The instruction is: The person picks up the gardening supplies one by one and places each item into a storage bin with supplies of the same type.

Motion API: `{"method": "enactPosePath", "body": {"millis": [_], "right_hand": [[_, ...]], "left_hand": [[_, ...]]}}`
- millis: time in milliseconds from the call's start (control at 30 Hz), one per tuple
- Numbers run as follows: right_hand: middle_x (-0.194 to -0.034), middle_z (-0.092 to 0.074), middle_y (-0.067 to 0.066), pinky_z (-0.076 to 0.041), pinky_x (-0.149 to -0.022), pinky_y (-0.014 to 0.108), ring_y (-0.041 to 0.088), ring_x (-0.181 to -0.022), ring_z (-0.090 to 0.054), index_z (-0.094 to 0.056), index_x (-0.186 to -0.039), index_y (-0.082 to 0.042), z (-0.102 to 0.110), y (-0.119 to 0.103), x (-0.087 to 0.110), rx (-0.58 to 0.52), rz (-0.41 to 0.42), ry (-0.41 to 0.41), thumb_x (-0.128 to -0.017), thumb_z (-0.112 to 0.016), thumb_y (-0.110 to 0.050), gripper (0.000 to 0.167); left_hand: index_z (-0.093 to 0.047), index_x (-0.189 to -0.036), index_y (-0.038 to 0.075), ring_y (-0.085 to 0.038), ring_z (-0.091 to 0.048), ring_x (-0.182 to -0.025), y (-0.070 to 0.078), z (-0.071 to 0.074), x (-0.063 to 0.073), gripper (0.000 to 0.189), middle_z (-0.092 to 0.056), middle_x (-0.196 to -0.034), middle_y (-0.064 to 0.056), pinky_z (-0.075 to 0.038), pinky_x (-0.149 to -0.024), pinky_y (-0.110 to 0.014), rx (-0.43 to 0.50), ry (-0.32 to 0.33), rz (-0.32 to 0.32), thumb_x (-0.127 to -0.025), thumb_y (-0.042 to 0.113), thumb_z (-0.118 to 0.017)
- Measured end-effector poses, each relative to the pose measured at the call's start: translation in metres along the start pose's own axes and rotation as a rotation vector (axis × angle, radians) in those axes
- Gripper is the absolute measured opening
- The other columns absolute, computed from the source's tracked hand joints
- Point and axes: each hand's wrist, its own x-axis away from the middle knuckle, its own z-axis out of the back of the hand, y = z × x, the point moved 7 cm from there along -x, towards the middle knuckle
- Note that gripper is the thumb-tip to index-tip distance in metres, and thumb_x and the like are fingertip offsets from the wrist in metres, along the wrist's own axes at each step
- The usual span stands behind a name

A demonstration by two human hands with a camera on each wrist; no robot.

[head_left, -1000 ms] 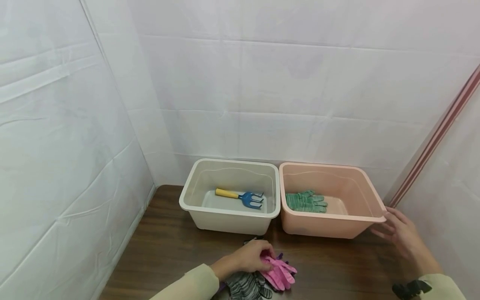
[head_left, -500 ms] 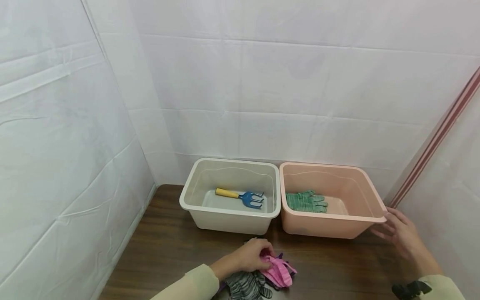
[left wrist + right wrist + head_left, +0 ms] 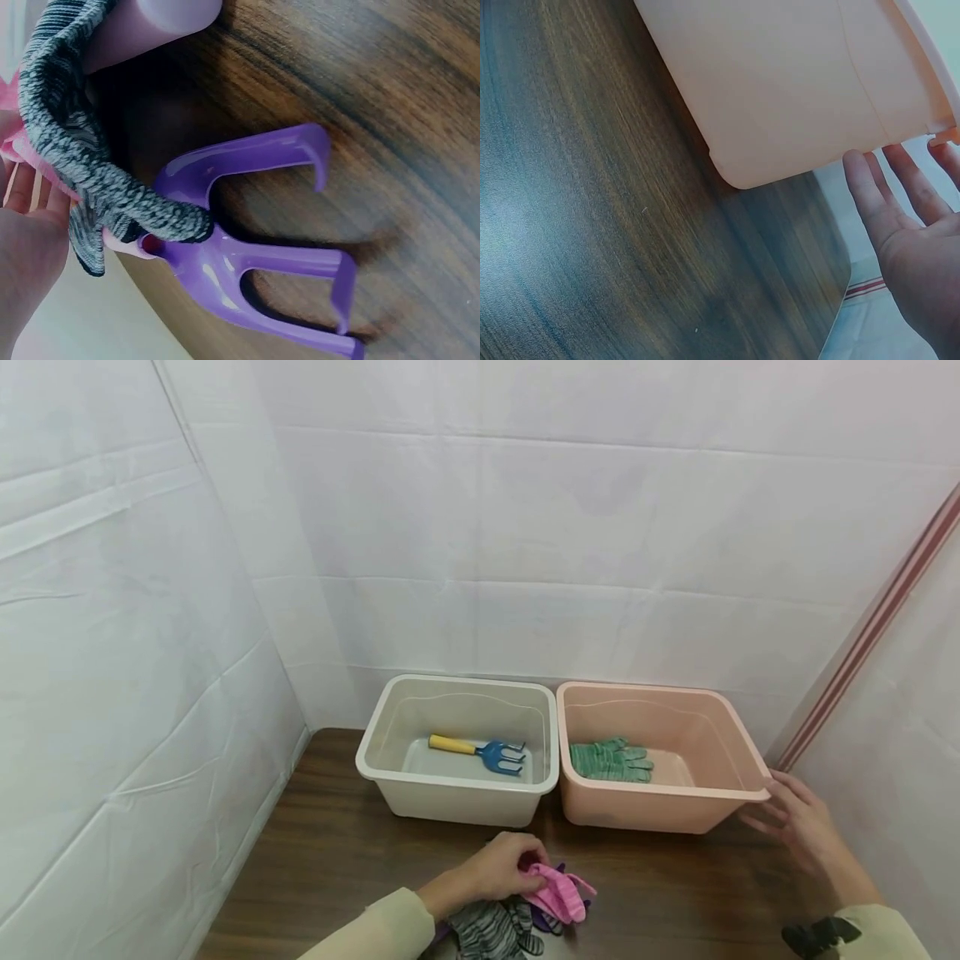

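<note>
My left hand [image 3: 498,870] pinches a pink glove [image 3: 558,893] low over the table. A grey-and-black striped glove [image 3: 487,931] lies beside and below that hand; in the left wrist view a striped knitted piece [image 3: 112,187] hangs over a purple hand fork [image 3: 206,274], whose tines rest on the wood. At far right my right hand [image 3: 798,822] touches the corner of the pink bin [image 3: 660,793], its fingers fairly straight against the outer wall and rim in the right wrist view. A green glove [image 3: 611,760] lies inside that bin.
A cream bin [image 3: 465,782] stands left of the pink one, holding a blue hand fork [image 3: 498,757] with a yellow handle. White sheeting [image 3: 562,527] closes the back and sides. A rounded pinkish-mauve thing [image 3: 161,26] shows in the left wrist view, its kind unclear.
The pink glove has bunched and lifted slightly in my left hand, baring more of the striped and purple things beneath. My right hand stays at the bin's corner.
</note>
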Motion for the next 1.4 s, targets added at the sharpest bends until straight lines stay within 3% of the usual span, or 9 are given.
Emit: {"method": "enactPosePath", "body": {"millis": [300, 633, 933, 1400], "right_hand": [[-0.114, -0.075, -0.014, -0.065, -0.078, 0.046, 0.012, -0.1, -0.076, -0.066, -0.123, -0.024, 0.001, 0.001, -0.001, 0.001, -0.015, 0.009, -0.113, -0.053, -0.016, 0.018], [-0.116, -0.076, -0.011, -0.065, -0.08, 0.047, 0.014, -0.099, -0.076, -0.068, -0.124, -0.021, 0.0, -0.001, -0.002, -0.035, -0.003, -0.023, -0.113, -0.05, -0.013, 0.022], [-0.116, -0.074, -0.015, -0.065, -0.079, 0.046, 0.012, -0.1, -0.075, -0.066, -0.125, -0.023, -0.001, -0.002, -0.001, 0.019, 0.002, -0.017, -0.113, -0.051, -0.014, 0.021], [-0.117, -0.074, -0.016, -0.065, -0.08, 0.046, 0.011, -0.1, -0.075, -0.067, -0.125, -0.023, 0.001, -0.001, -0.001, 0.032, -0.004, -0.006, -0.113, -0.054, -0.018, 0.019]], "left_hand": [[-0.074, -0.103, 0.018, -0.001, -0.063, -0.088, 0.012, 0.013, -0.004, 0.018, -0.065, -0.095, 0.014, -0.054, -0.081, -0.017, -0.004, 0.044, -0.039, -0.091, 0.022, -0.087], [-0.073, -0.1, 0.017, 0.002, -0.064, -0.084, 0.029, 0.021, -0.005, 0.018, -0.068, -0.09, 0.015, -0.056, -0.079, -0.018, 0.097, 0.041, 0.009, -0.09, 0.02, -0.087], [-0.074, -0.1, 0.02, 0.0, -0.063, -0.082, 0.041, 0.026, -0.003, 0.016, -0.068, -0.089, 0.015, -0.056, -0.076, -0.018, 0.109, 0.043, 0.01, -0.091, 0.023, -0.087], [-0.074, -0.105, 0.023, 0.0, -0.066, -0.089, 0.05, 0.048, -0.001, 0.014, -0.068, -0.1, 0.014, -0.058, -0.079, -0.019, 0.124, 0.082, 0.009, -0.094, 0.022, -0.084]]}}
